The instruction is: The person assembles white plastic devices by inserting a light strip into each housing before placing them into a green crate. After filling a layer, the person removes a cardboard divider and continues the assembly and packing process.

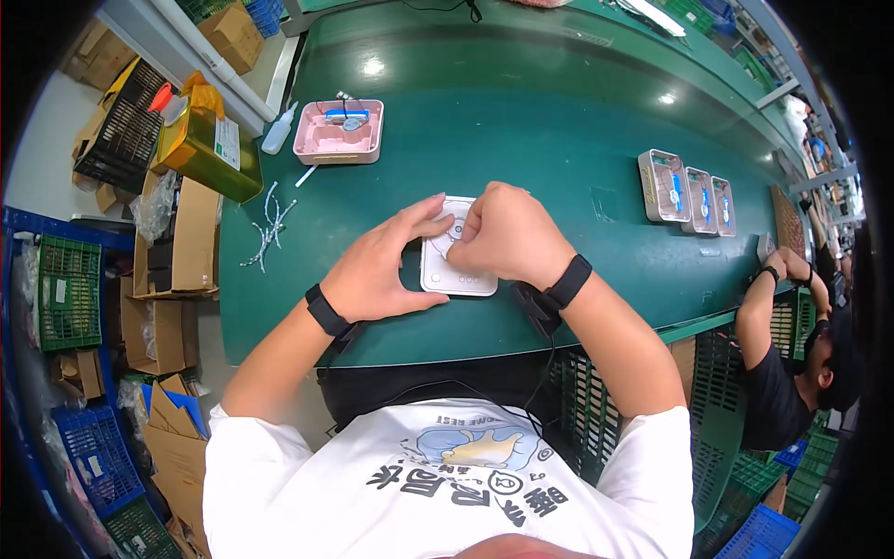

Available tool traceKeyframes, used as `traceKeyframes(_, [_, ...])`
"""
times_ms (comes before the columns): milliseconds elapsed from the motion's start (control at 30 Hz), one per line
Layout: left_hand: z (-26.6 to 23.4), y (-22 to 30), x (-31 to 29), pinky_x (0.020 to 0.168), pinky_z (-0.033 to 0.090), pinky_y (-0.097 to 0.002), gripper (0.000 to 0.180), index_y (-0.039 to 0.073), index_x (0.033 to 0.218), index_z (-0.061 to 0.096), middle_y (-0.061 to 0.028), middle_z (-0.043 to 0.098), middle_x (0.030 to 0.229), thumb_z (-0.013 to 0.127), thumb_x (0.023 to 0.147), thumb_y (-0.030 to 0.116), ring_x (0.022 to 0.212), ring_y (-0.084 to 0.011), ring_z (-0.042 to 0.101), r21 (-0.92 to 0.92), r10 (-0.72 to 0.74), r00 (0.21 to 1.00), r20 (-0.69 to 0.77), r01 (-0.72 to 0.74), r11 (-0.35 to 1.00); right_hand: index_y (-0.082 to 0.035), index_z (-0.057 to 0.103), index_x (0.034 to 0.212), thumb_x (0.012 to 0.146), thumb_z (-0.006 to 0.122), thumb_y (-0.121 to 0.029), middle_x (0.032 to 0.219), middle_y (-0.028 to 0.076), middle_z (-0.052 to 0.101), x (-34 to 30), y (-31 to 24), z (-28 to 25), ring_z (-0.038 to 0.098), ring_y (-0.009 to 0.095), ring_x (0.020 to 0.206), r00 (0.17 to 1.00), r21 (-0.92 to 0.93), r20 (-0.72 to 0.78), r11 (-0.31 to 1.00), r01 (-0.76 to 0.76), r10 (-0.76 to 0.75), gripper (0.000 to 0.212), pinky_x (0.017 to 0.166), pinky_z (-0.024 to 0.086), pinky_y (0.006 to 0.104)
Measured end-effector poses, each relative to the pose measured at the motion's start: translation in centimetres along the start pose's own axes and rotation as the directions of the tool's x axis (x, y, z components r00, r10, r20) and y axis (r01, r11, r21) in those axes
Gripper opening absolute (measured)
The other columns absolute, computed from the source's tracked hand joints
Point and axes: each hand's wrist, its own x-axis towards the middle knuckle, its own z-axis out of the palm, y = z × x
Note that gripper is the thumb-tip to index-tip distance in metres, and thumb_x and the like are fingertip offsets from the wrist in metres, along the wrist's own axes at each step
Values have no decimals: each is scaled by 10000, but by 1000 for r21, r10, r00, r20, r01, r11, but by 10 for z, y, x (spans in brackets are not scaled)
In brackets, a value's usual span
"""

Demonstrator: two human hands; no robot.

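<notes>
Nearest is the person's white shirt (372,522), then the near edge of the green table (521,121). On the table just past that edge lies a pale, flat plastic case (453,276), directly between the hands, with rounded corners and small circles at its near end. The left hand (377,261) is clasped on the case's left side: its thumb reaches the near left corner, while its fingers lie over the upper left, their tips on the face. The right hand (517,233) comes over the right side, its fingers curled together above the middle of the case, close to the left fingertips; whether they pinch something there I cannot tell. Both wrists wear dark bands (326,312). Farther out on the left lie pale twisted cords (270,233), then a short white stick (305,176), and beyond it a pink box (337,158) holding a blue part, with a white bottle (277,133) just beside it. Well apart on the right stand three pale boxes (667,218) in a row, near a co-worker's hands (794,265).
</notes>
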Motion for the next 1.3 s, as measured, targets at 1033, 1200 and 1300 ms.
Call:
traceKeyframes(1033, [3, 12, 15, 1064, 602, -486, 636, 93, 1371, 715, -87, 691, 1453, 877, 809, 341, 1463, -320, 612, 453, 210, 973, 98, -231, 861, -75, 712, 864, 756, 836, -114, 1128, 117, 736, -1, 40, -7, 705, 330, 1028, 814, -113, -232, 846, 521, -532, 169, 848, 602, 426])
traceKeyframes(1200, [7, 10, 16, 1053, 596, -485, 596, 94, 1308, 721, -82, 691, 1399, 874, 794, 355, 1428, -328, 626, 456, 233, 970, 70, -238, 857, -86, 707, 857, 750, 842, -118, 1257, 112, 711, 5, 44, -5, 672, 345, 1125, 904, 46, -78, 904, 424, -420, 176, 923, 588, 432])
traceKeyframes(1300, [5, 9, 17, 1087, 593, -496, 631, 98, 1326, 730, -95, 704, 1408, 898, 769, 343, 1421, -346, 638, 447, 219, 972, 81, -231, 864, -81, 713, 876, 749, 843, -108, 1272, 117, 712, 7, 47, -8, 678, 335, 1126, 896, 77, -74, 893, 443, -438, 184, 948, 582, 424])
